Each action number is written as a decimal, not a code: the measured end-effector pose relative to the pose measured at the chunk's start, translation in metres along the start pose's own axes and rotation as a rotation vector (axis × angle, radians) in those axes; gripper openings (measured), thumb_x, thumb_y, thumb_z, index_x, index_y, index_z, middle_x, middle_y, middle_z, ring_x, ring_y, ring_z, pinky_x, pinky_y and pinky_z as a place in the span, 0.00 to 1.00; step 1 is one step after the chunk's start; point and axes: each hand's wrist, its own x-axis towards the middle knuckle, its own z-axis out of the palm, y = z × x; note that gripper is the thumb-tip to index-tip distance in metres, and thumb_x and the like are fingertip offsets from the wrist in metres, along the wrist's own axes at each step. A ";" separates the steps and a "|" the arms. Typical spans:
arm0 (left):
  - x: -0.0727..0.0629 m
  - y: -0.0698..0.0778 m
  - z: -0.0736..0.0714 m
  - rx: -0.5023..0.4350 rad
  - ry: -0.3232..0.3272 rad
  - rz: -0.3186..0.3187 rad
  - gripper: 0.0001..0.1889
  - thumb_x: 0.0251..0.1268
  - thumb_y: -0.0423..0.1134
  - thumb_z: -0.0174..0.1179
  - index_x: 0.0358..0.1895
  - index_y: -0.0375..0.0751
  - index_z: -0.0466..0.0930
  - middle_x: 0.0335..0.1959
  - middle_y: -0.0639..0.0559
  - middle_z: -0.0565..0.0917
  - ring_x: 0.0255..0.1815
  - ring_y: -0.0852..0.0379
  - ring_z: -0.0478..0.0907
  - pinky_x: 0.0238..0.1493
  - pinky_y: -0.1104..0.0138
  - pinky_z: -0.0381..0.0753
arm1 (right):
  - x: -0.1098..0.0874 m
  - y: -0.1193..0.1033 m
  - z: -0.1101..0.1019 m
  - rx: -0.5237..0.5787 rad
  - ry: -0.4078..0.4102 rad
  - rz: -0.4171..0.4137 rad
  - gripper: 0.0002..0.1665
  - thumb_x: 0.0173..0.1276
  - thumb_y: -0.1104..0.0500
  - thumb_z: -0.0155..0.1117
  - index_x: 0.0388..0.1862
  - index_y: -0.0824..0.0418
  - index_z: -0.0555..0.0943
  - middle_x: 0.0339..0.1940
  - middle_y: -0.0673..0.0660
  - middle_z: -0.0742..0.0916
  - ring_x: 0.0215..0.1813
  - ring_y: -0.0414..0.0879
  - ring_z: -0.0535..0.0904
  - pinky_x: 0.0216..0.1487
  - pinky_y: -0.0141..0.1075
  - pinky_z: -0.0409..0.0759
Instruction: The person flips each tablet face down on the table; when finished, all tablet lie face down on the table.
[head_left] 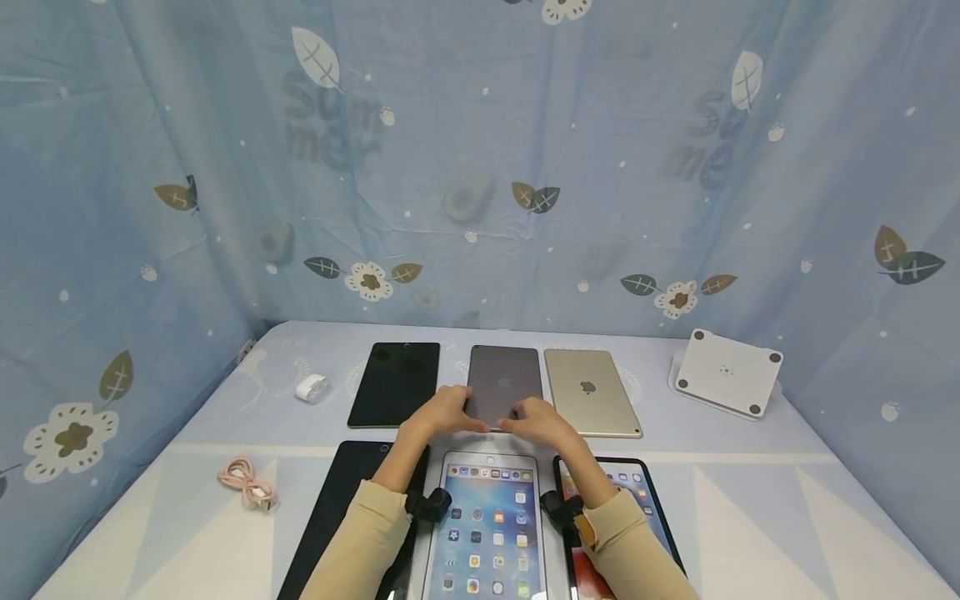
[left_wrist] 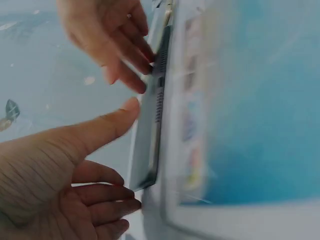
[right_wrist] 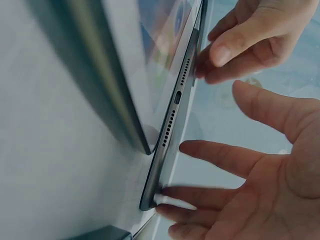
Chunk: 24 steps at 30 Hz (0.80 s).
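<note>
A dark grey tablet (head_left: pixel 506 375) lies back side up in the middle of the back row, its port edge (right_wrist: pixel 177 97) facing me. At its left side is my left hand (head_left: pixel 442 410), thumb stretched out over the near corner and fingertips by the edge. My right hand (head_left: pixel 542 421) is at the tablet's right side, fingers spread and nearly straight in the right wrist view, fingertips close to the edge. Neither hand grips the tablet; whether fingertips touch it I cannot tell. Directly before the hands lies a white tablet (head_left: pixel 491 533) with its screen lit.
A black-screened tablet (head_left: pixel 397 383) and a gold tablet (head_left: pixel 592 392) flank the grey one. Nearer lie a black tablet (head_left: pixel 330 508) and a lit black-framed tablet (head_left: pixel 652 500), partly under my forearms. A white stand (head_left: pixel 726 371), charger (head_left: pixel 312 387) and pink cable (head_left: pixel 246 482) lie farther out.
</note>
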 end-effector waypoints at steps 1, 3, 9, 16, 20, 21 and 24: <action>-0.001 -0.001 -0.002 0.002 0.005 -0.015 0.28 0.53 0.47 0.72 0.52 0.30 0.78 0.44 0.40 0.84 0.36 0.51 0.79 0.38 0.60 0.79 | 0.000 0.000 0.000 0.003 0.000 0.003 0.31 0.67 0.52 0.62 0.57 0.77 0.75 0.56 0.73 0.81 0.58 0.67 0.77 0.55 0.55 0.78; -0.002 -0.004 -0.007 0.013 0.012 -0.052 0.34 0.53 0.48 0.71 0.59 0.29 0.74 0.52 0.36 0.82 0.46 0.46 0.81 0.46 0.56 0.81 | 0.001 -0.002 0.000 0.010 -0.005 0.012 0.32 0.68 0.51 0.61 0.59 0.77 0.74 0.58 0.73 0.80 0.60 0.67 0.75 0.57 0.57 0.76; -0.005 -0.013 -0.024 0.034 0.029 -0.142 0.44 0.55 0.51 0.69 0.68 0.25 0.63 0.66 0.31 0.70 0.65 0.37 0.70 0.61 0.48 0.74 | 0.004 -0.012 0.001 0.040 0.005 0.000 0.34 0.68 0.49 0.61 0.62 0.74 0.73 0.60 0.71 0.79 0.60 0.66 0.76 0.58 0.56 0.76; -0.013 -0.019 -0.041 0.066 0.039 -0.172 0.44 0.58 0.50 0.67 0.69 0.23 0.60 0.68 0.28 0.66 0.69 0.34 0.64 0.65 0.44 0.69 | 0.010 -0.034 -0.001 0.040 0.001 -0.036 0.33 0.68 0.48 0.61 0.62 0.70 0.74 0.62 0.69 0.78 0.64 0.66 0.73 0.60 0.57 0.74; -0.021 -0.026 -0.047 0.077 0.021 -0.189 0.44 0.58 0.50 0.67 0.69 0.23 0.60 0.69 0.28 0.64 0.69 0.33 0.64 0.64 0.44 0.69 | 0.018 -0.053 0.003 0.049 -0.015 -0.073 0.33 0.68 0.48 0.61 0.63 0.70 0.74 0.63 0.68 0.78 0.66 0.65 0.71 0.62 0.57 0.72; -0.022 -0.028 -0.049 0.081 0.019 -0.193 0.43 0.59 0.50 0.66 0.69 0.23 0.60 0.69 0.27 0.64 0.69 0.33 0.64 0.64 0.44 0.69 | 0.020 -0.058 0.006 0.044 -0.025 -0.083 0.33 0.69 0.48 0.60 0.63 0.69 0.74 0.63 0.68 0.78 0.64 0.64 0.73 0.62 0.57 0.72; -0.028 -0.037 -0.053 0.090 0.021 -0.209 0.43 0.59 0.49 0.66 0.68 0.22 0.59 0.69 0.27 0.64 0.69 0.33 0.64 0.64 0.44 0.69 | 0.026 -0.072 0.013 0.029 -0.057 -0.120 0.33 0.69 0.47 0.60 0.64 0.69 0.73 0.63 0.67 0.77 0.65 0.63 0.73 0.62 0.56 0.73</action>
